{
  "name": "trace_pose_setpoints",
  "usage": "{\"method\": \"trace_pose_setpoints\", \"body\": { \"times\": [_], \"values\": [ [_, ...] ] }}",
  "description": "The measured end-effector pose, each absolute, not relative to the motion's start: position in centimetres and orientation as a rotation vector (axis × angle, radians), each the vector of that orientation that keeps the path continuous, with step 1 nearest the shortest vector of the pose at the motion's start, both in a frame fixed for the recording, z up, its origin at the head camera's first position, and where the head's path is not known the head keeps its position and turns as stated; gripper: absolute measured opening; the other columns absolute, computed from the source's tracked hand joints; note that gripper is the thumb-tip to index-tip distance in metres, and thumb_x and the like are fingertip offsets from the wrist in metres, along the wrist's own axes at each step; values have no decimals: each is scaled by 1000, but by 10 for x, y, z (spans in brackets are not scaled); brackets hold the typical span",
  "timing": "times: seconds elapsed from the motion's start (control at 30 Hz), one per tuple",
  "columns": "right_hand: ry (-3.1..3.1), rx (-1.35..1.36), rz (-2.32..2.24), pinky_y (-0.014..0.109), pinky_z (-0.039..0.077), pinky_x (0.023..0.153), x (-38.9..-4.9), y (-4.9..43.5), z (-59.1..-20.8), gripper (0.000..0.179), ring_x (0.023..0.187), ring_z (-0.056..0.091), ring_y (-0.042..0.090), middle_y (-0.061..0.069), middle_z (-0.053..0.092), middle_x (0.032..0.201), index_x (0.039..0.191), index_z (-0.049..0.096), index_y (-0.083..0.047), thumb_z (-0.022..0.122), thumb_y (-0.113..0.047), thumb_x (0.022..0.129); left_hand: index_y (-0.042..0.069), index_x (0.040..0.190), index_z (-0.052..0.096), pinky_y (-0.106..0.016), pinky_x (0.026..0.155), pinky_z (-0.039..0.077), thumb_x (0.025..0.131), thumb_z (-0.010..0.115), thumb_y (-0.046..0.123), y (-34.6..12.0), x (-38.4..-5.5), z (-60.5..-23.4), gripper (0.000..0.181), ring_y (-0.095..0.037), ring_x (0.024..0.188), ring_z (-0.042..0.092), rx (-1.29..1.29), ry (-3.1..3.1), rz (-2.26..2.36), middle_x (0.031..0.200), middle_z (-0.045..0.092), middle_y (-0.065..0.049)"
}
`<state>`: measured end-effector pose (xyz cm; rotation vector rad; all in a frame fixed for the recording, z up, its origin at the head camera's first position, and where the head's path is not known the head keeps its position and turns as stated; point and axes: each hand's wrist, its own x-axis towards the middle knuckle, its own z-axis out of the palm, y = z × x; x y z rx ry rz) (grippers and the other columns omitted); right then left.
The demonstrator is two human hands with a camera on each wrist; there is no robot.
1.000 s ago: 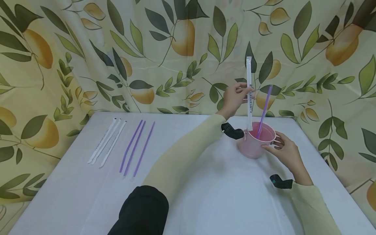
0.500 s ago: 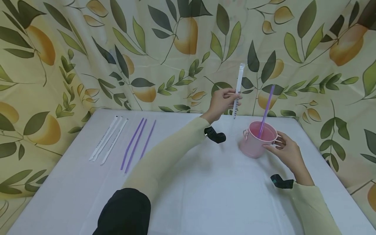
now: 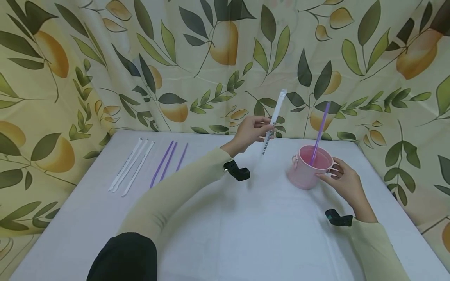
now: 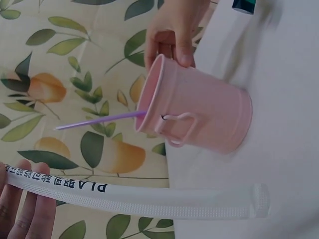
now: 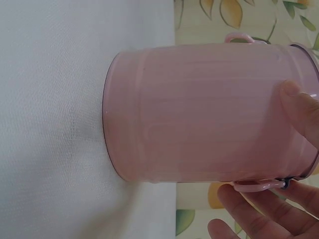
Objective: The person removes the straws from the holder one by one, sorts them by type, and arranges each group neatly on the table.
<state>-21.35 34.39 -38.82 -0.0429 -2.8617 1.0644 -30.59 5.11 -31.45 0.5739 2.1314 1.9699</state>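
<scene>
My left hand (image 3: 247,134) pinches a paper-wrapped straw (image 3: 277,107) near its middle and holds it tilted above the table's far edge. In the left wrist view, dark printing runs along part of that wrapper (image 4: 214,201). To the right a small pink bucket (image 3: 303,177) stands upright on the table, with a bare purple straw (image 3: 320,128) leaning in it. My right hand (image 3: 346,185) holds the bucket's right side. In the right wrist view, the thumb presses the wall near the rim and the fingers lie by the small side handle (image 5: 256,186).
Several white wrapped straws (image 3: 133,168) lie side by side at the table's left. Beside them lie purple straws (image 3: 163,162), their near ends partly hidden by my left sleeve. A white cloth covers the table (image 3: 253,234), and a fruit-patterned curtain (image 3: 218,78) hangs behind it.
My left hand has moved left and down, away from the bucket, carrying the wrapped straw, whose lower end was at the bucket's rim. My right hand and the bucket have stayed put.
</scene>
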Motion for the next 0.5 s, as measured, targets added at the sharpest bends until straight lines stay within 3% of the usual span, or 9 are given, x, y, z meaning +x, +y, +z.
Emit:
{"method": "trace_pose_setpoints", "body": {
  "times": [0.5],
  "values": [
    [-2865,-65,1074,46,45,87,-215,345,-390,85,117,48,51,36,43,134,146,22,3,66,-40,86,5,114,61,-34,80,58,93,59,15,-9,-295,-325,24,-21,89,70,473,2238,1732,110,69,-14]
  ]
}}
